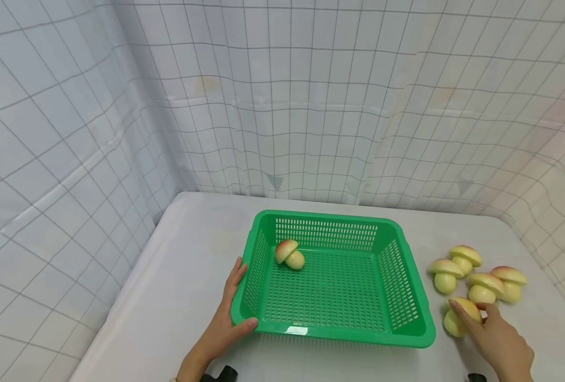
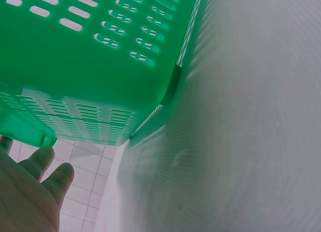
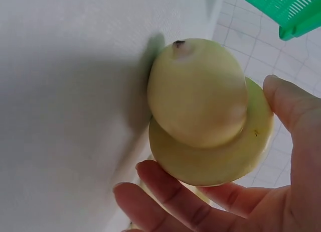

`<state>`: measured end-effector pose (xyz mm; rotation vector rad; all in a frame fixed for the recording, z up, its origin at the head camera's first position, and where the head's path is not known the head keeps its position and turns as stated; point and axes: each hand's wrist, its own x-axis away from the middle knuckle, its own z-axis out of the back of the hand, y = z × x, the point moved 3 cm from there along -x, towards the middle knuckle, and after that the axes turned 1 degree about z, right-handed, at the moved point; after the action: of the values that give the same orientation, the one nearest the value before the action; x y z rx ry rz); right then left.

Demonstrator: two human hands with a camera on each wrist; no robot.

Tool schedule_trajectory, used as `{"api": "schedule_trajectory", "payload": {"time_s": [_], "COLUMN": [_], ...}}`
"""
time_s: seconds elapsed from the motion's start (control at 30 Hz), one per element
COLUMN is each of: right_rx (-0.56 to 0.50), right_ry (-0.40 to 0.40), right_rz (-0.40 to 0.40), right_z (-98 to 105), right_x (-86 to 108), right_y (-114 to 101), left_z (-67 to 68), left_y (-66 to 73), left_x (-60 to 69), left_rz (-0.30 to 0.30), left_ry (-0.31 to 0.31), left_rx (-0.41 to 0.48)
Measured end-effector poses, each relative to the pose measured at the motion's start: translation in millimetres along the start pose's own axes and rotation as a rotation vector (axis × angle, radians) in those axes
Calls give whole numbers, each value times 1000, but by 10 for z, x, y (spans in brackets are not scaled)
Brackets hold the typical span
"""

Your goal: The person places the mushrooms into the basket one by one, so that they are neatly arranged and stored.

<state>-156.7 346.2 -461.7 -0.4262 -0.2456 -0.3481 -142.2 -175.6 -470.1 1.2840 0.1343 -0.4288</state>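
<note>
At the right, my right hand (image 1: 502,339) grips a toy mushroom (image 1: 455,324) by its cap. The right wrist view shows its pale round stem (image 3: 198,96) and the cap's underside, with my thumb on one side and fingers on the other. My left hand (image 1: 222,326) lies along the left side of the green plastic basket (image 1: 332,339), fingers extended against the outer wall and thumb at the front left corner. Inside the basket, near its back left, another toy mushroom (image 1: 294,259) lies with its orange-brown cap tilted left.
Several more toy mushrooms sit in a cluster beyond my right hand, among them one at the back (image 1: 464,260) and one at the far right (image 1: 510,289). A white cloth (image 1: 206,228) covers the table. White curtains with a grid pattern (image 1: 311,106) enclose it.
</note>
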Motion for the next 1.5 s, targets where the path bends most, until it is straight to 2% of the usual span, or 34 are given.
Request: {"api": "schedule_trajectory", "payload": {"time_s": [0.3, 0.57, 0.8, 1.07, 1.5], "right_rx": [-133, -135, -181, -227, -256], "right_ry": [74, 36, 41, 122, 209], "right_rz": [-54, -58, -90, -117, -88], "right_z": [-12, -14, -12, 17, 101], "right_x": [9, -7, -28, 0, 60], "right_y": [50, 97, 107, 94, -5], "left_z": [-1, 1, -4, -14, -14], "left_y": [14, 29, 27, 27, 36], "left_x": [1, 3, 2, -2, -2], "left_rz": [-1, 2, 6, 11, 24], "left_ry": [-1, 0, -3, -4, -1], "left_rx": [5, 8, 11, 19, 17]}}
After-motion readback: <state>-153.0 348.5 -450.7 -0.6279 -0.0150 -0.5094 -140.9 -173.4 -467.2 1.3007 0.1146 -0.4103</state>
